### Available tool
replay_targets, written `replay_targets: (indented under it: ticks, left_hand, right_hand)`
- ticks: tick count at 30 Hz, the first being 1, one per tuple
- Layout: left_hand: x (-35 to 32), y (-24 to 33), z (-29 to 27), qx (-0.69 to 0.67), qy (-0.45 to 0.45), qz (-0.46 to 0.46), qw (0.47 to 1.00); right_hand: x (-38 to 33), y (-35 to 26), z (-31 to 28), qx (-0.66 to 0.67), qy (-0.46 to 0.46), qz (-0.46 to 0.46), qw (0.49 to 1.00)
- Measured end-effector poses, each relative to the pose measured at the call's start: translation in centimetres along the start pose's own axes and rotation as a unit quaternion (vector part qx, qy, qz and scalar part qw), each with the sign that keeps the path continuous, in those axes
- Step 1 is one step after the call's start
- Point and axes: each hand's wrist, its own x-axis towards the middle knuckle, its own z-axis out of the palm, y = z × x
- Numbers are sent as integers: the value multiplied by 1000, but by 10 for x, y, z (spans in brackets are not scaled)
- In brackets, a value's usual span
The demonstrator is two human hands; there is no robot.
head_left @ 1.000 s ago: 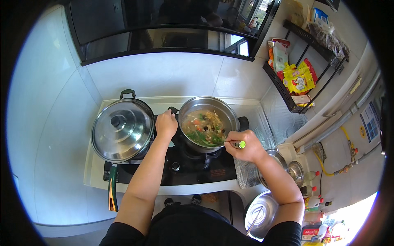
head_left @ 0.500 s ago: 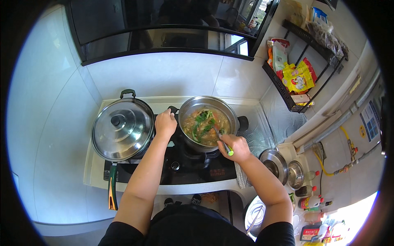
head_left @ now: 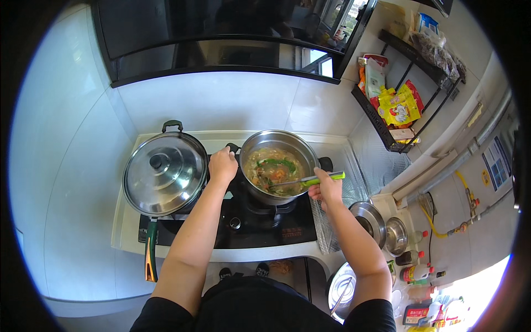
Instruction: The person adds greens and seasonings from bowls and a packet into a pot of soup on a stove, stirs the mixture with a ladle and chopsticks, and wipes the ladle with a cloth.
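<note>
A steel pot (head_left: pixel 307 145) stands on the right burner, with broth, leafy greens and orange-red bits (head_left: pixel 279 176) in it. My left hand (head_left: pixel 223 167) is closed around the pot's black left handle (head_left: pixel 233 148). In my right hand (head_left: pixel 327 188), at the pot's right rim, is a cooking utensil with a bright green handle (head_left: pixel 333 175) and a metal shaft (head_left: pixel 289 183). The shaft slants down leftward into the broth; its head is sunk there, so I cannot tell its kind. The pot's right black handle (head_left: pixel 326 164) shows just beyond my right hand.
A lidded steel pan (head_left: pixel 163 185) occupies the left burner, its long green handle (head_left: pixel 151 252) pointing towards me. Steel bowls (head_left: pixel 368 218) and several bottles (head_left: pixel 417 272) stand at the right. A black wall rack (head_left: pixel 378 123) holds food packets. The dark range hood (head_left: pixel 221 52) overhangs the back.
My right hand has shifted slightly right, and the green handle has swung from pointing at me to pointing right. The greens in the broth have moved. My left hand stays on the pot handle.
</note>
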Motion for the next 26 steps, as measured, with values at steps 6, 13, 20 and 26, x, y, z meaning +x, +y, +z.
replay_targets:
  ticks: [6, 13, 20, 26]
  left_hand:
    - [0, 0, -3, -6, -6, 7, 1000]
    - [-1, -1, -3, -11, -9, -2, 1000]
    - [0, -3, -2, -24, -12, -4, 1000]
    - [2, -11, 2, -44, -9, -1, 999]
  right_hand:
    - [8, 9, 0, -51, -53, -135, 988]
    - [-2, 23, -2, -183, -14, -334, 924]
    - [-14, 14, -3, 112, 21, -57, 992]
    - [-35, -16, -13, -102, -65, -234, 965]
